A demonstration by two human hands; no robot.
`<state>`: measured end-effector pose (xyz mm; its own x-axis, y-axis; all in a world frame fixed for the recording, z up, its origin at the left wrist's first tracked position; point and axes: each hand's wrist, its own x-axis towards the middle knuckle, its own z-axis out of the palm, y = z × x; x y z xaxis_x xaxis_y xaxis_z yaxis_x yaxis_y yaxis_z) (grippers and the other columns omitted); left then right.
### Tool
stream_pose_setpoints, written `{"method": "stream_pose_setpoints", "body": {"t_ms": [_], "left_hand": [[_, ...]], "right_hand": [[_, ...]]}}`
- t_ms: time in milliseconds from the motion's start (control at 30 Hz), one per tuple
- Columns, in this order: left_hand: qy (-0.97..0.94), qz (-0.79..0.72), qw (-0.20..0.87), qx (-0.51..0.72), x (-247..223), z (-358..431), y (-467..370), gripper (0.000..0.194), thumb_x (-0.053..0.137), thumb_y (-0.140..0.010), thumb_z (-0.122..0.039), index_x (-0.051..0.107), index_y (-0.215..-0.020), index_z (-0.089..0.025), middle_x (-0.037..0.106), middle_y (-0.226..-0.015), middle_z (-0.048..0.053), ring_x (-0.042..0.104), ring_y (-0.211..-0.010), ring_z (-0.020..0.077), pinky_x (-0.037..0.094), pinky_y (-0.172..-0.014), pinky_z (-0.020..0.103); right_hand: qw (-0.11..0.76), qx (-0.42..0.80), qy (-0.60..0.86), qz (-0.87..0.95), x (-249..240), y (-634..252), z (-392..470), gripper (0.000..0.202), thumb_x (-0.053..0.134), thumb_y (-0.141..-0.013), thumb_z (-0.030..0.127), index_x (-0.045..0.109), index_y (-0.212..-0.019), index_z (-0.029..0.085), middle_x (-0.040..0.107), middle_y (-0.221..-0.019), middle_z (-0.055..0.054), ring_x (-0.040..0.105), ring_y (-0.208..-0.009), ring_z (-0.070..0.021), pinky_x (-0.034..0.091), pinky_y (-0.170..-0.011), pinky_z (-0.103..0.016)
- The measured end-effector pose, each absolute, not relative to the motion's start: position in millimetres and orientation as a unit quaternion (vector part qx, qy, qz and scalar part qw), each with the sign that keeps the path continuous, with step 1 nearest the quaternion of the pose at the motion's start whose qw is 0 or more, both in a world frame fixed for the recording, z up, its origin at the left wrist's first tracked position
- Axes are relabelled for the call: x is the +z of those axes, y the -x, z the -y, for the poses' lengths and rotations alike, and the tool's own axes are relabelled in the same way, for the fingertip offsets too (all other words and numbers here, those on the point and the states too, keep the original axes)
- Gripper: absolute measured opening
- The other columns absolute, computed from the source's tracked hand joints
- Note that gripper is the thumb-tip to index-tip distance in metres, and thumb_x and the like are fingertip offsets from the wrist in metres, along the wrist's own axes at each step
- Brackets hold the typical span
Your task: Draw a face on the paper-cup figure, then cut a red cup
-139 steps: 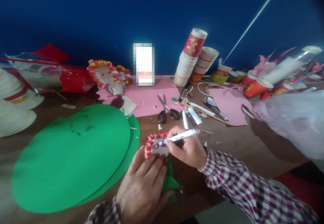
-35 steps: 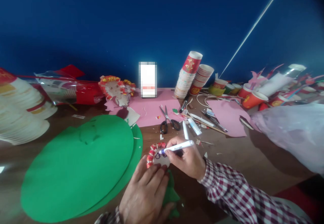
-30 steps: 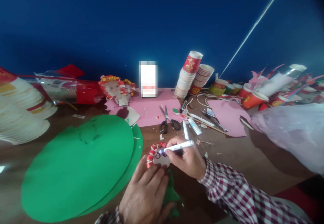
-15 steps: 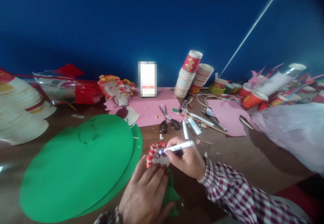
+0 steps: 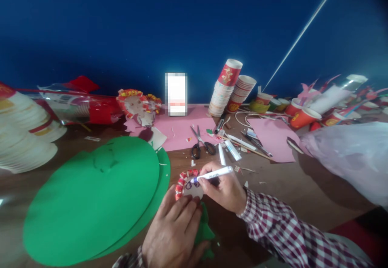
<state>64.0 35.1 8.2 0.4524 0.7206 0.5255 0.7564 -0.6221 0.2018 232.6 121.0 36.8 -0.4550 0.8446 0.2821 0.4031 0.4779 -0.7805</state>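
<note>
The right hand pinches one white marker between thumb and fingers; lettering along its barrel appears to read "Acrylic". Its purple-collared tip is at one of two dark rings drawn on a pale paper disc, though actual contact cannot be made out. The left hand lies over the disc's near edge, its fingers stretched out and close together, the thumb apart. Red segments line the disc's visible left and far edge; the covered part cannot be counted. One green scrap shows beside the left hand.

To the left, two large green sheets overlap. Beyond the hands are one pair of black-handled scissors, blades parted, and two white tubes, their print too small to read. Two pink sheets lie farther out. Behind stand two red-and-yellow-frilled figures and, right of them, two leaning stacks of paper cups, one bearing an illegible gold emblem.
</note>
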Motion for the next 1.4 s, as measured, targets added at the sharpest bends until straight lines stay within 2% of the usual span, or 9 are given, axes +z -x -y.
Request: {"method": "stream_pose_setpoints", "body": {"t_ms": [667, 867, 1067, 1400], "left_hand": [[0.853, 0.435, 0.039, -0.287, 8.1, -34.6, -64.4, 0.041, 0.052, -0.081, -0.051, 0.066, -0.1, -0.017, 0.066, -0.104, 0.006, 0.055, -0.103, 0.0243, 0.019, -0.11, 0.05], [0.852, 0.433, 0.035, -0.293, 7.3, -35.1, -63.8, 0.041, 0.052, -0.081, -0.051, 0.067, -0.098, -0.017, 0.067, -0.105, 0.006, 0.055, -0.103, 0.0243, 0.017, -0.111, 0.049], [0.852, 0.431, 0.024, -0.296, 8.7, -36.3, -63.0, 0.043, 0.053, -0.081, -0.051, 0.066, -0.102, -0.017, 0.068, -0.105, 0.005, 0.056, -0.103, 0.0236, 0.014, -0.113, 0.046], [0.842, 0.443, 0.032, -0.305, 8.9, -35.7, -65.2, 0.043, 0.051, -0.082, -0.052, 0.067, -0.099, -0.016, 0.069, -0.101, 0.004, 0.056, -0.102, 0.023, 0.016, -0.113, 0.045]], "right_hand": [[0.34, 0.313, 0.404, 0.79, 35.3, -234.0, -121.1, 0.004, 0.055, -0.083, 0.022, 0.056, -0.085, 0.019, 0.062, -0.069, -0.001, 0.057, -0.058, -0.0121, 0.045, -0.055, -0.023], [0.363, 0.393, 0.411, 0.738, 39.6, -234.1, -121.9, 0.006, 0.052, -0.084, 0.023, 0.051, -0.08, 0.019, 0.054, -0.058, 0.003, 0.05, -0.045, -0.009, 0.038, -0.041, -0.019], [0.373, 0.37, 0.431, 0.733, 43.1, -238.3, -124.1, 0.007, 0.052, -0.083, 0.021, 0.049, -0.077, 0.02, 0.046, -0.054, 0.005, 0.044, -0.04, -0.0076, 0.032, -0.037, -0.018], [0.343, 0.309, 0.436, 0.772, 42.8, -239.3, -123.4, 0.004, 0.054, -0.081, 0.021, 0.052, -0.077, 0.02, 0.055, -0.057, 0.003, 0.05, -0.046, -0.0099, 0.038, -0.044, -0.021]]}}
